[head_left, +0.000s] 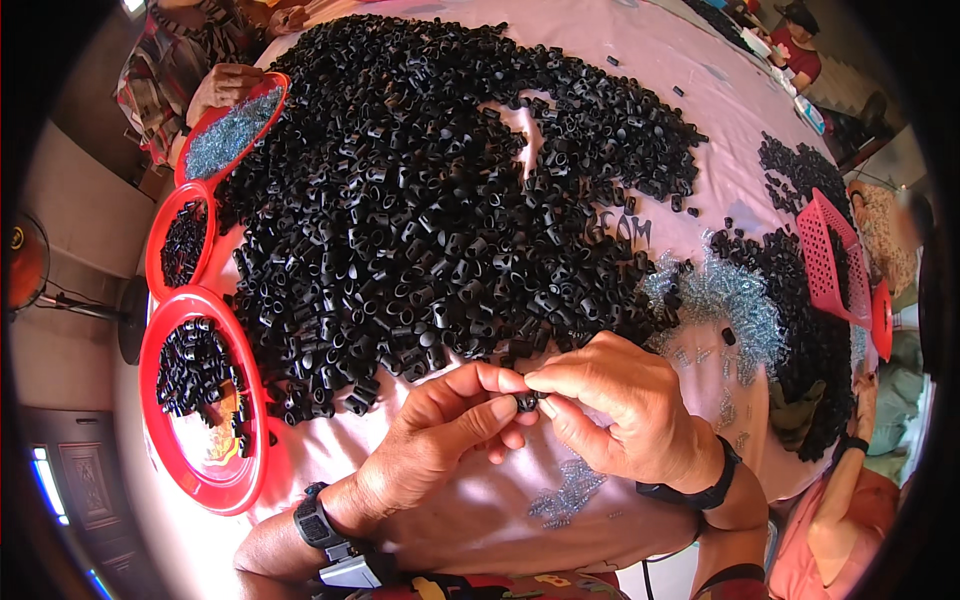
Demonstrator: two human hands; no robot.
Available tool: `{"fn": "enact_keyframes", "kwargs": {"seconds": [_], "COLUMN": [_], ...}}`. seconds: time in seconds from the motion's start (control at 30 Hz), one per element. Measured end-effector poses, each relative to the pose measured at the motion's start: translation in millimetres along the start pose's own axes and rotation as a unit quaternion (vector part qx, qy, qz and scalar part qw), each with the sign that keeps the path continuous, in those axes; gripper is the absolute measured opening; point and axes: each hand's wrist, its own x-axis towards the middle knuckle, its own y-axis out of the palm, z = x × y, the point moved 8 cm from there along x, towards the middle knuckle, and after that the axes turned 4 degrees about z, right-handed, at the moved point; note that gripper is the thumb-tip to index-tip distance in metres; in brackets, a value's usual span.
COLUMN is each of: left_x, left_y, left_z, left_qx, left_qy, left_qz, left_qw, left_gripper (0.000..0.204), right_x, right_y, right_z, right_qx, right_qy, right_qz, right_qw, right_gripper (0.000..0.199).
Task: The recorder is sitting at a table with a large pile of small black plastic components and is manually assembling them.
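Note:
My left hand (435,430) and right hand (628,405) meet over the near middle of the table. Between their thumbs and fingertips is a small black plastic cord-lock piece (527,401), partly covered by the fingers. Just beyond my hands spreads a large heap of similar black hollow pieces (400,210). A little patch of fine metal springs (568,492) lies on the cloth between my forearms. More springs (738,305) form a bigger heap beyond my right hand.
A red plate (215,497) of black parts stands at left; beyond it are another red plate (154,250) and one of springs (230,135), with a person's hand (228,84) beside it. A pink basket (818,265) stands at right. Another person's forearm (845,480) reaches in there.

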Motion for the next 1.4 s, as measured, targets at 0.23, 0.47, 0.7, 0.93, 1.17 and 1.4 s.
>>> {"fn": "enact_keyframes", "kwargs": {"seconds": [0.23, 0.47, 0.7, 0.93, 1.17, 1.4], "left_x": [-1.1, -1.3, 0.0, -2.2, -1.3, -2.5], "left_y": [-1.2, -0.9, -2.2, -1.5, 0.1, 1.1], "left_z": [1.2, -1.2, -0.9, -2.5, -4.5, -4.9], "left_qx": [-0.012, -0.011, 0.028, 0.049, 0.052, 0.100], "left_qy": [0.005, 0.016, 0.035, 0.060, 0.084, 0.086], "left_qz": [-0.002, -0.023, -0.015, -0.027, -0.020, -0.014], "left_qw": [1.000, 1.000, 0.999, 0.997, 0.995, 0.991], "left_gripper": [0.024, 0.024, 0.026, 0.025, 0.025, 0.025], "right_x": [-0.1, 3.3, -0.1, -0.6, -0.5, -2.1], "right_y": [-3.4, -3.2, -2.0, -1.2, -1.0, -0.2], "right_z": [2.7, 8.4, -0.1, 4.1, 2.6, 2.2], "right_qx": [0.006, -0.006, -0.003, 0.005, -0.009, 0.007], "right_qy": [-0.016, -0.024, 0.021, -0.005, 0.014, 0.003], "right_qz": [-0.007, -0.006, 0.003, 0.002, -0.012, -0.016], "right_qw": [1.000, 1.000, 1.000, 1.000, 1.000, 1.000], "right_gripper": [0.036, 0.035, 0.028, 0.027, 0.025, 0.023]}}
